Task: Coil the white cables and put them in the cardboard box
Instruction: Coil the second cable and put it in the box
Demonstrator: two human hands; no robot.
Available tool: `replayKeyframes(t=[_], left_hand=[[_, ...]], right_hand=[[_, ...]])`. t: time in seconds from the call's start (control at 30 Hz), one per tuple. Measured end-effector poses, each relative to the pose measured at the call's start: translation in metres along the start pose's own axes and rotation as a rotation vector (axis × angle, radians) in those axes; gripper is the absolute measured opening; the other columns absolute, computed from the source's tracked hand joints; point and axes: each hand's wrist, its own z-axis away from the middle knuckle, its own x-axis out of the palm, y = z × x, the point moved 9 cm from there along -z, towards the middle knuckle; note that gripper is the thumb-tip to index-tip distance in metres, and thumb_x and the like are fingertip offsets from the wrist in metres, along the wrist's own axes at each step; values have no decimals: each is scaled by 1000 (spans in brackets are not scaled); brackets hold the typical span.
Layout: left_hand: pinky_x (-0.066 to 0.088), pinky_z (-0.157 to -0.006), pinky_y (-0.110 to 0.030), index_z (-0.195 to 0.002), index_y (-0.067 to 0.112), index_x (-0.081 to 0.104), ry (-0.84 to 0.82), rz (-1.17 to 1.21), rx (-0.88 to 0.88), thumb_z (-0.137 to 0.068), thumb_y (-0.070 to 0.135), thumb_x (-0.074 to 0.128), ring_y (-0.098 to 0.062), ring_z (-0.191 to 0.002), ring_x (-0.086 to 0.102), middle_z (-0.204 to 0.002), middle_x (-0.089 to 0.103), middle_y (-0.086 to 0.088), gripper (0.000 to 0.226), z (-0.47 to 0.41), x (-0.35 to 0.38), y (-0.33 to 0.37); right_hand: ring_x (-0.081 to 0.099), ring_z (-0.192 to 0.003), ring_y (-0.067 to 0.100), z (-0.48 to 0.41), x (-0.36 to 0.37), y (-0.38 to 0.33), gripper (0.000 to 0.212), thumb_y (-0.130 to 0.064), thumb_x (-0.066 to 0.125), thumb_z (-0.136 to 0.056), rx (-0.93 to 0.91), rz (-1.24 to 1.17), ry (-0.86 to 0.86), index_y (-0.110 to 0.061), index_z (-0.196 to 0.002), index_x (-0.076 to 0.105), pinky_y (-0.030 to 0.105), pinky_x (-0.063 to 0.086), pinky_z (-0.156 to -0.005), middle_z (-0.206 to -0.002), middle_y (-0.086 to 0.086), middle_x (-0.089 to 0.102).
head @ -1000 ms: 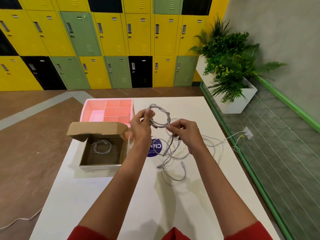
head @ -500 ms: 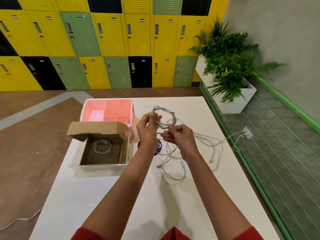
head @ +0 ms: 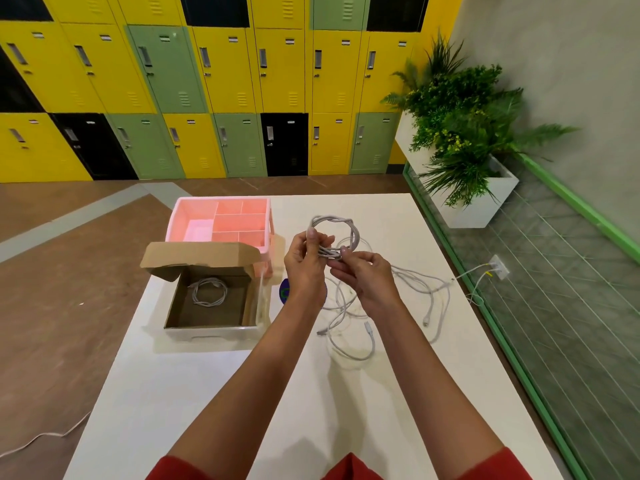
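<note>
At the centre of the frame, the left hand (head: 304, 263) and the right hand (head: 363, 277) both pinch a coiled white cable (head: 334, 233), held in the air above the white table (head: 207, 393). Loose white cables (head: 367, 327) sprawl on the table just below and right of the hands. At centre left, the open cardboard box (head: 211, 299) holds one coiled cable (head: 209, 292), with a pink divided tray (head: 221, 223) touching it behind.

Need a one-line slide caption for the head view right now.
Both hands, left hand and right hand, wind a white cable coil above the table; one coil already lies in the cardboard box.
</note>
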Motion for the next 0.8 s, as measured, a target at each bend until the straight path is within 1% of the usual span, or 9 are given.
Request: replayKeyframes(t=[0.1, 0.17, 0.27, 0.37, 0.43, 0.53, 0.63, 0.7, 0.8], left_hand=[[55, -71, -22, -82, 7, 53, -25, 16, 2, -101, 15, 42, -9, -78, 66, -78, 57, -5, 23, 1, 2, -1], [56, -72, -22, -83, 7, 52, -35, 28, -7, -101, 16, 42, -9, -78, 68, -80, 59, -7, 22, 2, 4, -4], [56, -69, -22, -85, 6, 52, -45, 48, -60, -101, 17, 41, -12, -77, 68, -82, 63, -9, 22, 5, 5, -11], [56, -70, -23, -84, 6, 53, -75, 53, -113, -101, 16, 43, -13, -80, 69, -84, 65, -11, 22, 4, 7, -14], [56, -75, -26, -83, 7, 55, -73, -3, -122, -100, 17, 46, -17, -84, 67, -85, 63, -12, 22, 2, 6, -14], [56, -80, -27, -87, 7, 62, -34, -125, -107, -97, 21, 52, -21, -83, 65, -84, 63, -12, 20, 1, -2, -14], [57, -77, -23, -94, 3, 65, -27, -158, -106, -95, 18, 57, -22, -82, 65, -83, 65, -13, 17, 0, -6, -13], [57, -73, -23, -94, 5, 65, -5, -170, -103, -93, 17, 60, -24, -82, 66, -84, 67, -14, 13, -1, -7, -11], [59, -71, -25, -93, 12, 57, 44, -211, -90, -91, 17, 62, -29, -91, 68, -98, 67, -19, 7, 0, -11, -9]], right_hand=[[72, -75, 16, -4, 2, 3, 16, -11, 63, -91, 62, 11, -54, 1, -101, 57, 24, 59, -69, -87, 14, 71], [71, -80, 16, -6, 5, 5, 16, -13, 60, -93, 108, 18, -100, 1, -99, 63, 26, 58, -75, -90, 13, 71], [69, -83, 19, -7, 8, 5, 17, -13, 56, -96, 145, 5, -125, 1, -96, 65, 30, 57, -82, -88, 12, 70], [68, -85, 21, -8, 5, 5, 13, -7, 59, -92, 127, 10, -85, 3, -96, 67, 29, 57, -81, -88, 14, 70], [69, -84, 20, -9, 1, 4, 8, -2, 62, -88, 97, -19, -57, 2, -92, 68, 27, 58, -78, -86, 13, 70], [69, -80, 20, -12, -1, 0, 6, 1, 63, -86, 35, -43, -32, 1, -90, 67, 26, 58, -77, -86, 13, 69], [67, -79, 16, -14, 1, -1, 11, 2, 58, -89, 16, -19, -48, -5, -90, 67, 21, 56, -72, -84, 9, 68], [65, -80, 16, -15, 1, -1, 15, 2, 56, -90, 9, -3, -58, -8, -90, 68, 21, 52, -73, -84, 8, 68], [63, -79, 13, -15, 0, -1, 18, 1, 56, -90, -12, 46, -63, -12, -91, 68, 21, 46, -74, -84, 5, 68]])
